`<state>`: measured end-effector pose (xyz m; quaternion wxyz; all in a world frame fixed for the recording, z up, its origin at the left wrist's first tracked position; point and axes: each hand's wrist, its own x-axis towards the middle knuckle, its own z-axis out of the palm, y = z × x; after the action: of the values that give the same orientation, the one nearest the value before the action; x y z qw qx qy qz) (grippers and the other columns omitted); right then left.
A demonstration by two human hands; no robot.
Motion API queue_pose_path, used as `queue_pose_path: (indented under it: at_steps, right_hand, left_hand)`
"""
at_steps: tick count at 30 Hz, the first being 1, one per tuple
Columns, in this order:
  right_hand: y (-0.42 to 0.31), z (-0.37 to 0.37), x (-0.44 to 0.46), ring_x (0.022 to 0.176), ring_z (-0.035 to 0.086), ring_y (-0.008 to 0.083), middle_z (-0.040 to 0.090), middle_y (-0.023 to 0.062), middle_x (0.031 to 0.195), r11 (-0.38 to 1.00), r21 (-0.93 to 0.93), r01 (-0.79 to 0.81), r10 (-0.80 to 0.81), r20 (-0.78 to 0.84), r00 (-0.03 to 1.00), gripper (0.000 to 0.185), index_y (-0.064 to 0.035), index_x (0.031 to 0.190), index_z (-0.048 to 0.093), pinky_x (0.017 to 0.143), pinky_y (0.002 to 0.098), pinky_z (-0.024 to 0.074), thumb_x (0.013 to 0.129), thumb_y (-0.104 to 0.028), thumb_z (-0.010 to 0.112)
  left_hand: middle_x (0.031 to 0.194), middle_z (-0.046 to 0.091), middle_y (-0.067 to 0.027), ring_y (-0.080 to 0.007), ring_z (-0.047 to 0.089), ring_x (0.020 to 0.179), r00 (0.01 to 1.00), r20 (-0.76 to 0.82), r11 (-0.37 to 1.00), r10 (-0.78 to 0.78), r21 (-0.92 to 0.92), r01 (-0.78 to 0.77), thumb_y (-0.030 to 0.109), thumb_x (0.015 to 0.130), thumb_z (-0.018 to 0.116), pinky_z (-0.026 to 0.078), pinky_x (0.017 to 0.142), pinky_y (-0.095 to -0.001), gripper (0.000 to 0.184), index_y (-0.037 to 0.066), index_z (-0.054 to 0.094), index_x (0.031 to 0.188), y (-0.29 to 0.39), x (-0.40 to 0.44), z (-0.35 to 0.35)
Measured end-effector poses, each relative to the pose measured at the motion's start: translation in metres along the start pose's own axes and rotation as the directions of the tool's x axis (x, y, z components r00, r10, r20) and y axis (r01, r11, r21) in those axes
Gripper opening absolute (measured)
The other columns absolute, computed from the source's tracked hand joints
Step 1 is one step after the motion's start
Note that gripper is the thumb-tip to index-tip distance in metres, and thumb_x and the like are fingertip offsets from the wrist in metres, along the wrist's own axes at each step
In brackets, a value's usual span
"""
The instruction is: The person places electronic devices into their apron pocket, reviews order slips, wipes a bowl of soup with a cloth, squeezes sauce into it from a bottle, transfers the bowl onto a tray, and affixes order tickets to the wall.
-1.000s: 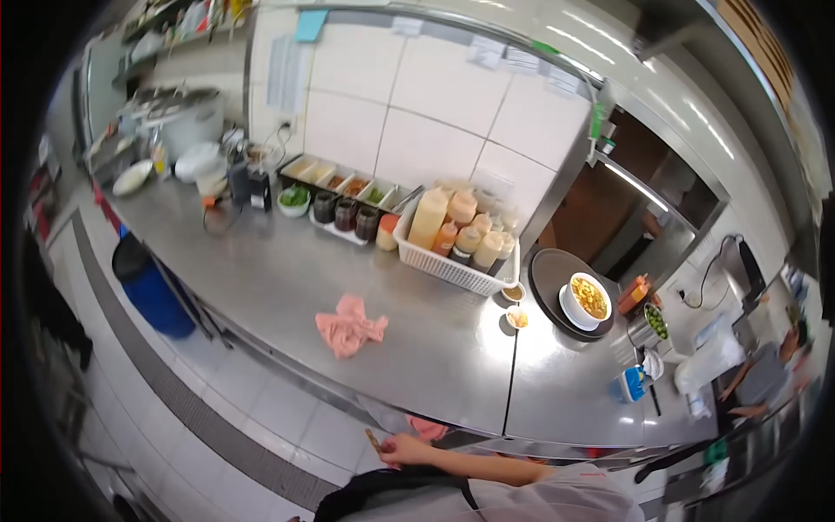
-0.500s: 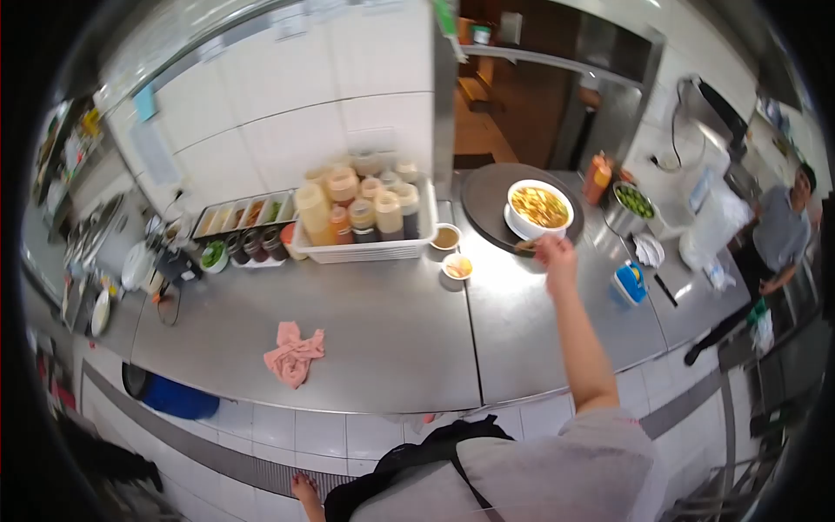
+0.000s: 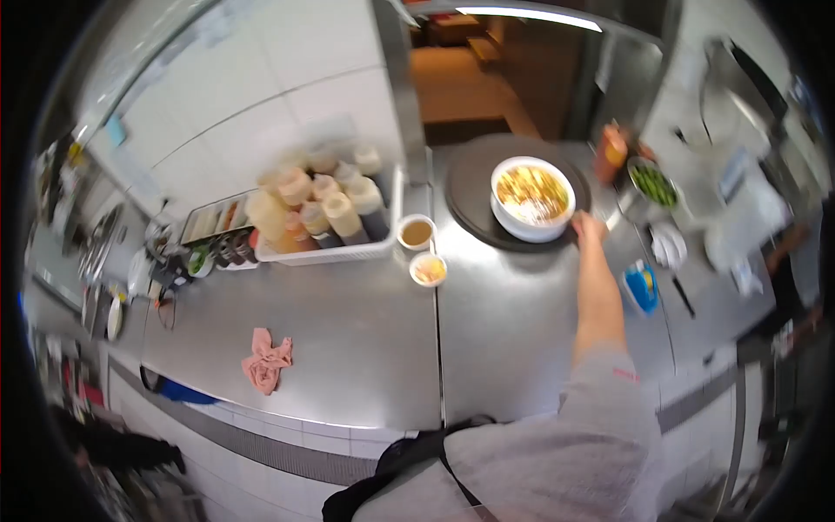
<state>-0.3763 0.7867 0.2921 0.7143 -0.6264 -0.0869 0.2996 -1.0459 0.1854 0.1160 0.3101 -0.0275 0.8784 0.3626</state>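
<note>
My right hand (image 3: 591, 229) is at the right front edge of a round dark tray (image 3: 470, 204), close beside a white bowl (image 3: 532, 228). Its fingers are closed, and what they grip is too small and blurred to tell. The bowl stands on the tray and holds soup with yellow and brown pieces. My left hand is out of view. To the left of the tray are a small cup of brown sauce (image 3: 417, 232) and a small cup with pale and orange pieces (image 3: 428, 270).
A white basket (image 3: 335, 253) of squeeze bottles stands against the wall. A pink cloth (image 3: 266, 360) lies on the steel counter (image 3: 365, 348). Rightward are red bottles (image 3: 611, 155), a pot of green pieces (image 3: 652, 184) and a blue container (image 3: 641, 287). A person (image 3: 793, 278) stands far right.
My right hand, which held a small brown item, has come up from the counter's front to the soup, then right to the tray's edge. My left hand has left view. The camera has turned right.
</note>
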Motion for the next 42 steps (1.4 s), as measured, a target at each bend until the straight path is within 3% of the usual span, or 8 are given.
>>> queue_pose_path:
  at_steps: [2,4,5,14,21,25,32,42]
  right_hand:
    - [0.013,0.002,0.018,0.053,0.057,0.021,0.059,0.0119,0.069,0.995,0.098,0.013,-0.032,0.189,0.981,0.023,0.0023,0.075,0.054,0.047,0.0309,0.0509,0.071,-0.017,0.066]
    - [0.005,-0.015,0.035,0.061,0.058,0.0211,0.06,0.015,0.078,0.898,-0.417,0.139,-0.013,0.291,0.957,0.039,0.0051,0.094,0.051,0.054,0.0297,0.0494,0.073,-0.026,0.064]
    - [0.032,-0.015,0.056,0.07,0.058,0.0228,0.059,0.0143,0.086,0.855,-0.447,0.264,-0.311,-0.036,0.95,0.045,0.005,0.101,0.049,0.063,0.0296,0.0481,0.073,-0.028,0.063]
    - [-0.001,0.017,-0.173,0.068,0.048,0.0135,0.053,0.0073,0.084,0.66,0.021,0.751,-0.703,0.368,0.608,0.022,0.0012,0.103,0.05,0.062,0.0261,0.0418,0.083,-0.003,0.043]
    - [0.082,0.029,-0.354,0.075,0.05,0.0196,0.052,0.0111,0.085,0.631,-0.081,0.771,-0.464,0.757,0.459,0.023,0.0004,0.097,0.052,0.067,0.0306,0.0405,0.075,-0.007,0.057]
    - [0.111,0.02,-0.387,0.104,0.042,0.0346,0.048,0.0178,0.108,0.217,-0.413,0.885,-0.49,0.738,0.465,0.047,-0.0024,0.113,0.046,0.09,0.0462,0.0306,0.074,-0.024,0.06]
    - [0.111,0.04,-0.4,0.125,0.021,0.0382,0.03,0.0201,0.133,-0.047,-0.725,0.688,-0.307,0.665,0.681,0.061,-0.0075,0.127,0.037,0.1,0.0543,0.0129,0.081,-0.047,0.045]
    - [0.097,0.048,-0.41,0.126,0.022,0.0326,0.031,0.015,0.134,-0.082,-0.778,0.623,-0.243,0.622,0.745,0.059,-0.0117,0.126,0.039,0.101,0.0507,0.0151,0.079,-0.046,0.048]
  left_hand:
    - [0.083,0.055,-0.0139,-0.0222,0.053,0.073,0.996,-0.089,1.0,-0.012,-0.02,0.01,0.021,0.086,0.042,0.042,0.063,-0.0319,0.024,-0.001,0.052,0.09,-0.004,-0.003,0.002]
    - [0.085,0.055,-0.0149,-0.0228,0.053,0.075,0.982,-0.185,1.0,-0.028,-0.019,0.025,0.021,0.086,0.041,0.042,0.066,-0.0323,0.026,-0.002,0.053,0.092,-0.011,-0.007,-0.004]
    - [0.086,0.055,-0.0153,-0.0232,0.053,0.076,0.972,-0.232,1.0,-0.027,-0.012,0.025,0.021,0.086,0.041,0.042,0.067,-0.0325,0.026,-0.002,0.053,0.093,-0.012,-0.01,-0.007]
    - [0.096,0.057,-0.0191,-0.0279,0.054,0.088,0.614,-0.74,0.9,0.277,-0.024,-0.435,0.017,0.087,0.039,0.041,0.081,-0.0342,0.03,-0.007,0.053,0.098,0.051,-0.008,-0.043]
    - [0.123,0.042,-0.0087,-0.0193,0.042,0.112,0.432,-0.528,0.353,0.731,-0.248,-0.902,0.005,0.084,0.044,0.033,0.093,-0.0302,0.035,0.001,0.044,0.118,0.392,-0.022,-0.06]
    - [0.133,0.032,-0.013,-0.0241,0.029,0.124,-0.162,-0.366,-0.204,0.917,-0.079,-0.976,0.006,0.083,0.045,0.018,0.102,-0.032,0.046,0.001,0.035,0.127,0.578,-0.083,-0.059]
    - [0.135,0.026,-0.0175,-0.0314,0.03,0.123,-0.716,0.061,-0.714,0.696,0.17,-0.679,0.027,0.082,0.051,0.027,0.1,-0.0379,0.055,0.002,0.031,0.128,0.796,-0.169,0.037]
    - [0.137,0.02,-0.0189,-0.0335,0.024,0.125,-0.669,-0.035,-0.606,0.743,0.391,-0.693,0.045,0.082,0.046,0.026,0.1,-0.0431,0.069,-0.001,0.026,0.129,0.943,-0.241,0.169]
